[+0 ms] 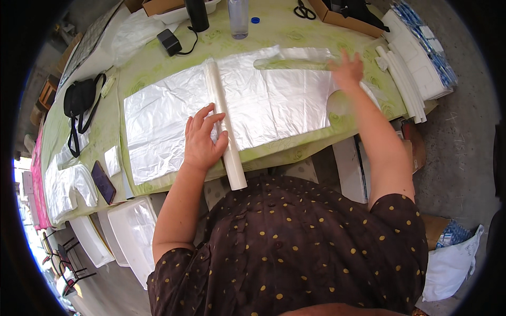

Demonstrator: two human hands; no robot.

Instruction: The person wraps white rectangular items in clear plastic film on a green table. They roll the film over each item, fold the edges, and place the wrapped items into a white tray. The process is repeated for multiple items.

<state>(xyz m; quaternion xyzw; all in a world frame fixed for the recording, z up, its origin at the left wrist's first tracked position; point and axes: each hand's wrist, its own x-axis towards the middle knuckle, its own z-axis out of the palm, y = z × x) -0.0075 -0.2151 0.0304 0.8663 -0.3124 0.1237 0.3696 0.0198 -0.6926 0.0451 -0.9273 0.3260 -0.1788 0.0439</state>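
Left hand (203, 139) flat, fingers spread on white roll (224, 121) mid-frame, my right hand (347, 68) open, pressing clear plastic bag (263, 105) upper right, green table (158, 66) underneath.

You stand at a long table (284, 31) under a pale green patterned cloth, with flat clear plastic bags (253, 105) spread across its middle and a white roll (224, 121) lying over them from far to near. Along the far edge you have a black bottle (197, 13), a clear bottle (238, 18), a blue cap (255, 20), scissors (303, 10) and a black charger (169, 42). To your left lie a black pouch (79, 97), a dark phone (103, 181) and more white bags (66, 189); to your right, white rolls (403, 84).
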